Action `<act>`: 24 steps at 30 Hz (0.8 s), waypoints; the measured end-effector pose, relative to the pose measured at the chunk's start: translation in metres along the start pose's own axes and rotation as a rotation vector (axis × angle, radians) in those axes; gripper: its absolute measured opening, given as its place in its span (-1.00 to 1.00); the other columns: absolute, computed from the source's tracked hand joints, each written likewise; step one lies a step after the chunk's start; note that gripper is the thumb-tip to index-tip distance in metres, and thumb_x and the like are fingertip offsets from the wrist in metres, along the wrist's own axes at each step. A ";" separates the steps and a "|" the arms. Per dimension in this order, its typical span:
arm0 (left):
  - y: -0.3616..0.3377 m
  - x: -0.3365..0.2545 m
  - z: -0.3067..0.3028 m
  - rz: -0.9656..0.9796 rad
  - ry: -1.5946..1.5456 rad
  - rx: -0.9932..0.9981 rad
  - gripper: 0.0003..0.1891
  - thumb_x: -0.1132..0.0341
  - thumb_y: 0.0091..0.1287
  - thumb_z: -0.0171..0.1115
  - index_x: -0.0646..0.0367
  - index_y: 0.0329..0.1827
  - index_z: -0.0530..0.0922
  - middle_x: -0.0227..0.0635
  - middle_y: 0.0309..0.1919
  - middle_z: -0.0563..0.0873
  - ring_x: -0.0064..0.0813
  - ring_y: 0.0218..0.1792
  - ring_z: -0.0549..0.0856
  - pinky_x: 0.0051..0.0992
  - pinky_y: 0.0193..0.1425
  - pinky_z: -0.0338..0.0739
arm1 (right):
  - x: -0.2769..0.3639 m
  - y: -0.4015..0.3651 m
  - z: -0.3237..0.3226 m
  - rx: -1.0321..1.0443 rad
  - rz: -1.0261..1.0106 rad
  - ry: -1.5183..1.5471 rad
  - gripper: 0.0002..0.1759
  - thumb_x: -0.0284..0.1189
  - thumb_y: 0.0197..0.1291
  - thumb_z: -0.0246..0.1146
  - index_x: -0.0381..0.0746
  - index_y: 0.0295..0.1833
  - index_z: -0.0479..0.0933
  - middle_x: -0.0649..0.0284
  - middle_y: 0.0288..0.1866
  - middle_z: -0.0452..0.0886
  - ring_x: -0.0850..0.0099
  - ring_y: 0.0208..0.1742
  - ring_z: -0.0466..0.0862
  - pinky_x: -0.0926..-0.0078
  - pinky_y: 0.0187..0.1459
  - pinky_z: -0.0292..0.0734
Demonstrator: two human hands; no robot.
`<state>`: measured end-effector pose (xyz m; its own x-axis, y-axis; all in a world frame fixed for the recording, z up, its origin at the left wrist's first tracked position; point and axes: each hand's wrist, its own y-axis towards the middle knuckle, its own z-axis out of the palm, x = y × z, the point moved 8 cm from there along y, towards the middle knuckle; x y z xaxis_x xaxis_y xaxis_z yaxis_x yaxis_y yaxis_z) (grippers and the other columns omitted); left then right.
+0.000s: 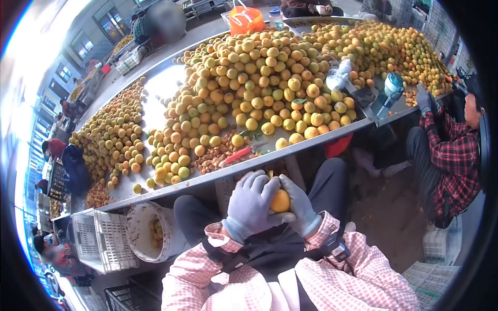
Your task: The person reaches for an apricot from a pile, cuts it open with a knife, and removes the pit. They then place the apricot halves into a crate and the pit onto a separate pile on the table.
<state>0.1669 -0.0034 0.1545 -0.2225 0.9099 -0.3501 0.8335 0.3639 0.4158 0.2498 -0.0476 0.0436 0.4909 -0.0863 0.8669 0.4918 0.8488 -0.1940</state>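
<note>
My left hand [252, 199], in a pale grey glove, is closed around one side of a yellow-orange apricot [280, 201]. From the other side my right hand [298, 203], gloved alike, presses its fingers against the same fruit. Both hands are over my lap, just below the near edge of the metal table [218, 180]. Part of the apricot is hidden by the gloves, and I cannot see whether it is split. Beyond the hands, a red-handled tool [238, 155] lies by a heap of brown pits [218, 155].
A large pile of apricots [259, 78] covers much of the table. At my left stand a white bucket [148, 228] with some fruit inside and white plastic crates [104, 238]. A co-worker in a plaid shirt [454, 155] sits at the right, near a teal bottle [393, 85].
</note>
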 end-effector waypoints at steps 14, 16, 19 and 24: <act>0.002 -0.035 -0.012 0.334 0.088 0.008 -0.47 -0.20 -0.10 0.36 0.15 -0.49 0.54 -0.31 -0.46 0.57 -0.20 -0.33 0.65 -0.16 0.11 0.56 | 0.019 -0.031 0.017 0.183 0.047 0.131 -0.72 -0.22 0.52 0.00 -0.18 -0.07 0.51 0.42 -0.23 0.54 0.71 -0.22 0.53 0.69 -0.19 0.49; 0.004 -0.029 -0.021 0.249 0.107 -0.089 -0.51 -0.17 -0.05 0.31 0.15 -0.51 0.52 -0.33 -0.53 0.54 -0.18 -0.44 0.62 -0.20 -0.02 0.60 | 0.023 -0.032 0.021 0.065 0.000 0.079 -0.76 -0.27 0.50 0.04 -0.18 -0.14 0.50 0.46 -0.31 0.51 0.73 -0.29 0.50 0.71 -0.26 0.45; 0.001 -0.021 -0.024 0.205 0.039 -0.182 -0.53 -0.14 -0.07 0.31 0.15 -0.52 0.51 -0.31 -0.55 0.53 -0.17 -0.48 0.60 -0.22 -0.12 0.60 | 0.028 -0.030 0.022 -0.062 -0.125 0.058 -0.82 -0.34 0.46 0.11 -0.17 -0.20 0.50 0.49 -0.40 0.49 0.75 -0.40 0.47 0.75 -0.37 0.41; -0.015 0.000 -0.012 -0.060 -0.137 -0.228 -0.66 0.06 0.04 0.28 0.20 -0.41 0.54 -0.15 -0.53 0.57 -0.07 -0.47 0.60 -0.24 -0.34 0.47 | 0.019 -0.022 0.023 -0.093 -0.177 0.243 -0.74 -0.39 0.48 0.06 -0.16 -0.36 0.44 0.54 -0.46 0.38 0.77 -0.43 0.34 0.71 -0.42 0.28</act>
<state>0.1484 -0.0066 0.1580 -0.1849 0.8556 -0.4836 0.6821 0.4659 0.5635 0.2320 -0.0565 0.0750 0.5435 -0.3603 0.7582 0.6436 0.7587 -0.1007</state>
